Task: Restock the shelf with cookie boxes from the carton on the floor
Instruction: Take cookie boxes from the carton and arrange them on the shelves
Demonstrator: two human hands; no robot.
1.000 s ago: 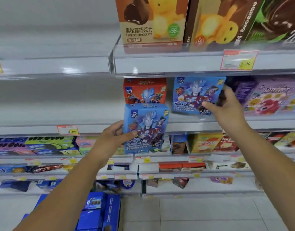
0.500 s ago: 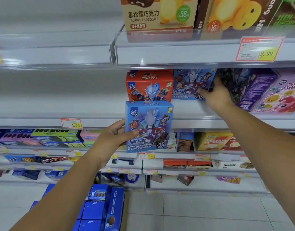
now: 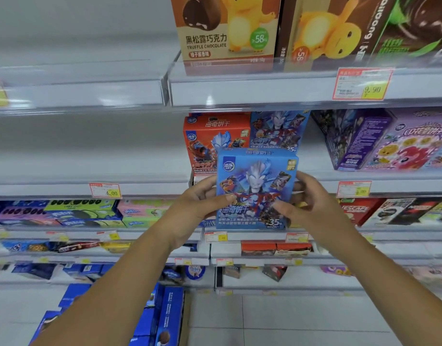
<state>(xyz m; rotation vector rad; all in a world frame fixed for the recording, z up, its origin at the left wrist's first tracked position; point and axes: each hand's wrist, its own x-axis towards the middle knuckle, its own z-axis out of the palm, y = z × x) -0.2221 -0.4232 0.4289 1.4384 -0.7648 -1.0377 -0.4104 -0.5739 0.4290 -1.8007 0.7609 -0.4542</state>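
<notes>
A light blue cookie box (image 3: 256, 176) with a silver hero figure is held upright in front of the middle shelf (image 3: 145, 188). My left hand (image 3: 197, 203) grips its left edge, thumb across the front. My right hand (image 3: 312, 198) grips its right edge, thumb on the front. Behind it on the shelf stand an orange cookie box (image 3: 210, 136) and another blue cookie box (image 3: 277, 128) side by side. The carton (image 3: 165, 318) of blue boxes sits on the floor at the lower left.
Purple boxes (image 3: 389, 141) stand on the same shelf to the right, with a gap between them and the blue box. The shelf's left half holds nothing visible. Truffle chocolate boxes (image 3: 230, 33) fill the shelf above. Lower shelves hold assorted snacks.
My right hand left the blue box on the shelf and came down to grip the right edge of the held box. The held box moved right and slightly up.
</notes>
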